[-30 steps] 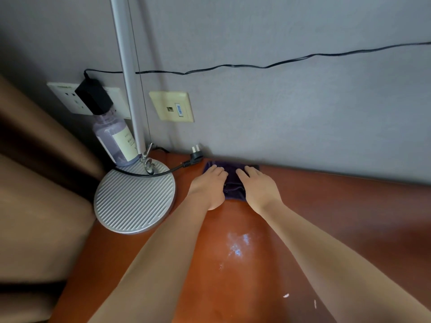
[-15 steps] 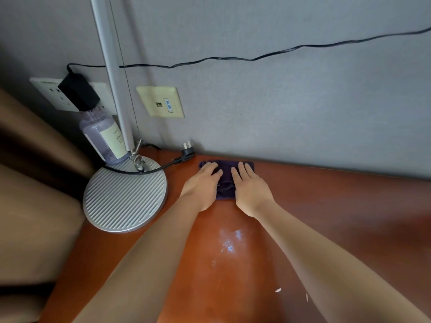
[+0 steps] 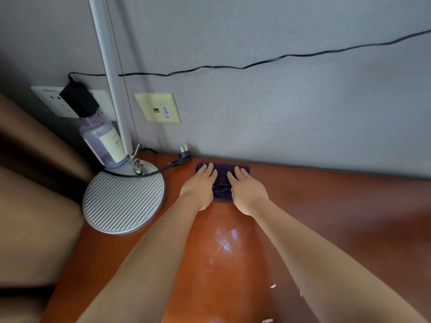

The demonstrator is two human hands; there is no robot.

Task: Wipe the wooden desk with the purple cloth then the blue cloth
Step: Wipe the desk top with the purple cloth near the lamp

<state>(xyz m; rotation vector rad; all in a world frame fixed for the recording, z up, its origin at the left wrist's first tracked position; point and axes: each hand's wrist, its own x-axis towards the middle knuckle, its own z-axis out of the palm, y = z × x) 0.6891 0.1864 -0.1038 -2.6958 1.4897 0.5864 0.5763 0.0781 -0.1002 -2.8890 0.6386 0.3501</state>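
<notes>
— Desk [image 3: 233, 264] first, the part nearest to us: we see a shiny wet patch [image 3: 225, 241] between our two forearms, and a few small pale crumbs [image 3: 272, 286] toward the right edge. Why do we reach so far?

— Because the purple cloth [image 3: 222, 180] lies at the back of the desk, close against the wall [image 3: 279, 113], and we judge that this far strip is the part being wiped now.

— And why both hands on it?

— The left hand [image 3: 200, 187] presses the left part of the cloth and the right hand [image 3: 247, 190] the right part, palms down, fingers straight and lying close together, not curled around the fabric. Flat hands keep the folded cloth spread and give even pressure, we think.

— What stands beside it?

— To the left, the round lamp base [image 3: 123, 199] with its cord, and a loose plug [image 3: 184, 153] just beside the corner of the cloth. Behind the base stands a bottle [image 3: 102, 141]. We should not push the cloth into that plug.

— And the blue cloth?

— We cannot see it here, so that step is not yet begun.
</notes>
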